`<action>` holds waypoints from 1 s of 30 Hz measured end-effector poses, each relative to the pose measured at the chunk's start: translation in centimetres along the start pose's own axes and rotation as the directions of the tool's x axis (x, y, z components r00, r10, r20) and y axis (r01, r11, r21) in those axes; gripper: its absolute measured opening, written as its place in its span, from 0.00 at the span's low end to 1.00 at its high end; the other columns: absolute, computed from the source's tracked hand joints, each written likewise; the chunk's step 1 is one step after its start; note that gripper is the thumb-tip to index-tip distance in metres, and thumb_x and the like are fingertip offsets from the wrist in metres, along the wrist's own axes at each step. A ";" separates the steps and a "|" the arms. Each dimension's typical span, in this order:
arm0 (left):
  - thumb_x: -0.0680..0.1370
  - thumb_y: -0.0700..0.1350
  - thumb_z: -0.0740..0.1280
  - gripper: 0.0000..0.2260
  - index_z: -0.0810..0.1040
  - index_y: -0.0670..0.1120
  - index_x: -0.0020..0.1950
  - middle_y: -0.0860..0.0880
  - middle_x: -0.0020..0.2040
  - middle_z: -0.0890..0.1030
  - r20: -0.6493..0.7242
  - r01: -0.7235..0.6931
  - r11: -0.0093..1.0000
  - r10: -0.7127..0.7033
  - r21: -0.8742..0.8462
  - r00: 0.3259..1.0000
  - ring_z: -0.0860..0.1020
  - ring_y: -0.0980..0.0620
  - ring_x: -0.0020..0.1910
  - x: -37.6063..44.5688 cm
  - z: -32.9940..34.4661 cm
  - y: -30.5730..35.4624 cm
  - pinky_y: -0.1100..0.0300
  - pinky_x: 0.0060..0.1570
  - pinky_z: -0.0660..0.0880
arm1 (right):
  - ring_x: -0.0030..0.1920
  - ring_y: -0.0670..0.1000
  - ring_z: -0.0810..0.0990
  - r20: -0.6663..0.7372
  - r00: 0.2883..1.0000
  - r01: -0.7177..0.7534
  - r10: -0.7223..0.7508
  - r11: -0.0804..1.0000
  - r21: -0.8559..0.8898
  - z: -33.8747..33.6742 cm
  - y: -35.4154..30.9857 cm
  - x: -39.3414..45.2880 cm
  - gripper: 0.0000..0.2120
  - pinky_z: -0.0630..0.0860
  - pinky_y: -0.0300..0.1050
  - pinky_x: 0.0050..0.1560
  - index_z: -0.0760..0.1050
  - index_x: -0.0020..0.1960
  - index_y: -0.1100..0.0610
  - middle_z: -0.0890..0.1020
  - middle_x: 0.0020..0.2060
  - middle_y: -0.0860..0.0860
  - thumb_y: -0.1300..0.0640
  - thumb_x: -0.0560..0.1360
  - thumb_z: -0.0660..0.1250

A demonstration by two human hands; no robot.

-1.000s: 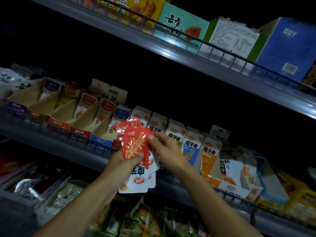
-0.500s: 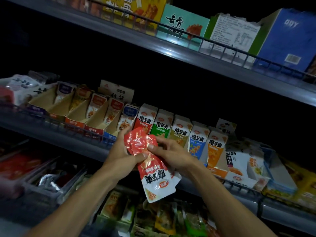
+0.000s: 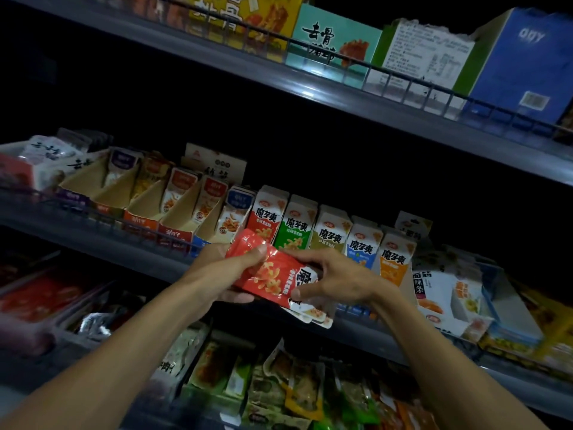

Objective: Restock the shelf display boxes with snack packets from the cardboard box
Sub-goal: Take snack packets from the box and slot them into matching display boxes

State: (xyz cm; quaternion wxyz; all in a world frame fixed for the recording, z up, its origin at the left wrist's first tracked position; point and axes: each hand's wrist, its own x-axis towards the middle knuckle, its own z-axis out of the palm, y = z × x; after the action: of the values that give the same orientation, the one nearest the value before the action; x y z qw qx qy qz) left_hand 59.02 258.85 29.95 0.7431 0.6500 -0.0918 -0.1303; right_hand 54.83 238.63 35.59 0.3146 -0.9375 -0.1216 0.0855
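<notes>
A small stack of red and white snack packets point(image 3: 273, 279) lies almost flat between my two hands, just in front of the middle shelf. My left hand point(image 3: 217, 271) grips the red end with thumb on top. My right hand point(image 3: 335, 280) pinches the white end. Directly behind them stands a red display box point(image 3: 267, 214) at the left of a row with green point(image 3: 296, 225), olive, blue and orange boxes point(image 3: 393, 259). The cardboard box is not in view.
Half-empty angled display boxes point(image 3: 173, 197) fill the middle shelf's left side behind a wire rail point(image 3: 93, 218). Large cartons point(image 3: 335, 45) stand on the top shelf. Loose snack bags point(image 3: 288, 386) crowd the shelf below. More boxes point(image 3: 446, 296) sit at right.
The packets have turned from hanging upright to lying nearly flat. My right hand slid from the red top to the white end. The view shifted left a little.
</notes>
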 end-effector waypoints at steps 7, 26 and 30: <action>0.82 0.44 0.63 0.07 0.78 0.45 0.57 0.45 0.52 0.84 -0.094 -0.109 0.979 0.094 -0.172 0.991 0.84 0.48 0.48 0.2 0.6 -0.5 0.58 0.37 0.82 | 0.45 0.49 0.84 -0.353 0.922 -0.049 0.158 0.953 0.299 -0.2 0.8 0.2 0.28 0.81 0.40 0.43 0.70 0.67 0.51 0.81 0.50 0.49 0.54 0.70 0.76; 0.80 0.56 0.64 0.12 0.74 0.48 0.52 0.47 0.49 0.82 -0.097 -0.164 0.842 0.247 0.513 0.964 0.80 0.49 0.51 3.1 -0.4 -0.7 0.58 0.47 0.74 | 0.33 0.50 0.78 -0.470 0.838 -0.001 0.278 0.862 0.508 -1.4 2.1 4.4 0.19 0.70 0.42 0.28 0.71 0.61 0.58 0.83 0.38 0.52 0.64 0.73 0.73; 0.78 0.57 0.66 0.20 0.69 0.54 0.68 0.49 0.64 0.72 0.009 -0.198 0.459 0.381 0.866 0.924 0.68 0.48 0.67 5.0 -1.8 -0.4 0.49 0.65 0.66 | 0.34 0.51 0.78 -0.578 0.797 0.004 0.176 0.955 0.297 -3.0 1.6 6.7 0.20 0.75 0.40 0.28 0.69 0.63 0.61 0.81 0.41 0.52 0.63 0.74 0.72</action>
State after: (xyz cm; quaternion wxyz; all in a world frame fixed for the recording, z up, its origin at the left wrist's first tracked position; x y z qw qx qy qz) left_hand 64.34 258.96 29.17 0.3426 0.9133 -0.1837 0.1218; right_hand 62.26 237.58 36.38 0.4631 -0.8660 0.0408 -0.1839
